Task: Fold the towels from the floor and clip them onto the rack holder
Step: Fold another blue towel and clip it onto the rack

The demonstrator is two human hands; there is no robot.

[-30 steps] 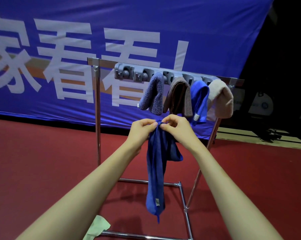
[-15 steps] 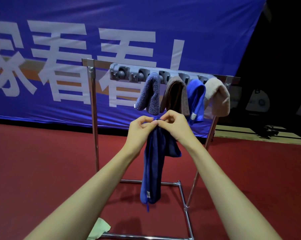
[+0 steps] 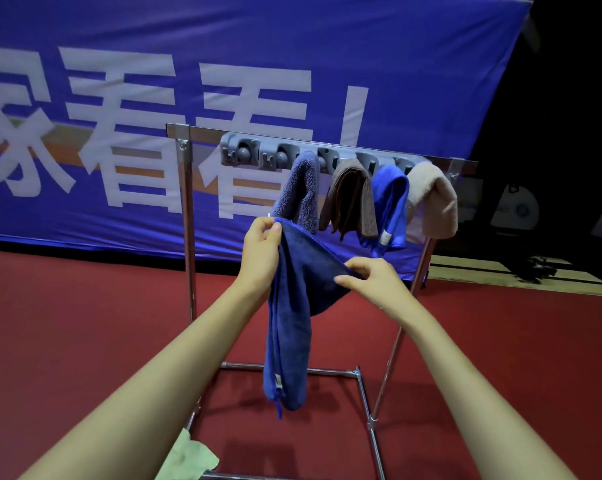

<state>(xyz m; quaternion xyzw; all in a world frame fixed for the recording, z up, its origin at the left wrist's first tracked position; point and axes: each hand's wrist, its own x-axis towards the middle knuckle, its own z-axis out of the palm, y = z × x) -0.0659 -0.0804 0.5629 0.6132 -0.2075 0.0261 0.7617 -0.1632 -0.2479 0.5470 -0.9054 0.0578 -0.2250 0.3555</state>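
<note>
A dark blue towel (image 3: 292,306) hangs in front of the rack, held by both hands along its top edge. My left hand (image 3: 261,251) pinches the upper left corner. My right hand (image 3: 372,277) grips the edge lower and to the right. The grey clip holder (image 3: 258,154) sits on the metal rack's top bar (image 3: 202,129). Several towels hang clipped from it: a purple-blue one (image 3: 301,192), a brown one (image 3: 353,199), a bright blue one (image 3: 393,206) and a beige one (image 3: 434,199). The two leftmost clips carry nothing.
A pale green towel (image 3: 188,459) lies on the red floor (image 3: 67,323) by the rack's front left foot. The rack's chrome base frame (image 3: 365,396) lies low ahead. A large blue banner (image 3: 223,64) hangs behind.
My hands were together pinching one bunched point of the dark blue towel. Now they have drawn apart, the right hand lower and rightward, spreading the top edge open.
</note>
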